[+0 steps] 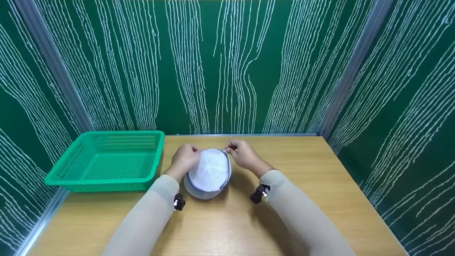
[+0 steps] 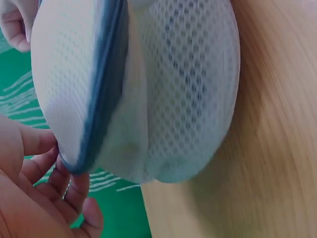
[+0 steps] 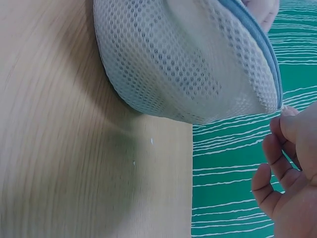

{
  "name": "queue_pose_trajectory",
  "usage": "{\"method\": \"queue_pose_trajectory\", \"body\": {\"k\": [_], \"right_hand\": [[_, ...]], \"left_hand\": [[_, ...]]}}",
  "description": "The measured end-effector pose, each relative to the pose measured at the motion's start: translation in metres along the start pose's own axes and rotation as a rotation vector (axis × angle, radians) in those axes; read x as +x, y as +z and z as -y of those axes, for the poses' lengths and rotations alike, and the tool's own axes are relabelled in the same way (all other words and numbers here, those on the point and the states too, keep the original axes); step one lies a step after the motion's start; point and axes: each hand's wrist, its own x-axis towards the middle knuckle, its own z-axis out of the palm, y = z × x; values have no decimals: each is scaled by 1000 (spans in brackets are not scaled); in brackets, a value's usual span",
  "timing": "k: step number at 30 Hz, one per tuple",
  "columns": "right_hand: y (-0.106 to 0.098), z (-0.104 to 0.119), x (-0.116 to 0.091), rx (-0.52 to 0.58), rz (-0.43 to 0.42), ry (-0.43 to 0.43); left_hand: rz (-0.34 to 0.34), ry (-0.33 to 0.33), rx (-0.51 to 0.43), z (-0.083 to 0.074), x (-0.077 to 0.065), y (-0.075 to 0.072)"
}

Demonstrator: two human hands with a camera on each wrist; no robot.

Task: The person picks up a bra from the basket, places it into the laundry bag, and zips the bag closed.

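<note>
A white mesh laundry bag (image 1: 209, 170), rounded and standing up off its base, is between both hands near the middle of the table. Blue zipper trim (image 2: 105, 84) runs round its top edge. My left hand (image 1: 185, 158) pinches the left side of that edge, thumb and fingertips on the trim in the left wrist view. On the far right side, my right hand (image 1: 243, 154) pinches the edge at a corner of the trim, with the other fingers (image 3: 267, 191) loosely curled. Coarse honeycomb mesh (image 3: 168, 64) shows on the bag's side.
A green plastic basket (image 1: 103, 181) stands to the left of the bag, at the table's back left. The wooden table (image 1: 217, 227) is bordered by green panels (image 1: 209, 71) with white wavy lines at the back and sides.
</note>
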Motion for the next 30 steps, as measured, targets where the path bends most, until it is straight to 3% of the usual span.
{"method": "queue_pose_trajectory", "body": {"k": [3,8,12,20,30], "right_hand": [[0,0,0,-14,-2,0],[0,1,1,-30,-3,7],[1,2,1,-23,10,19],[2,1,0,-42,6,-8],[-2,-1,-2,-23,21,30]], "left_hand": [[-7,27,-13,-10,-4,6],[11,184,55,-25,-4,16],[5,246,97,-32,-4,22],[-54,286,158,-33,-3,21],[-81,221,135,-25,-2,14]]}}
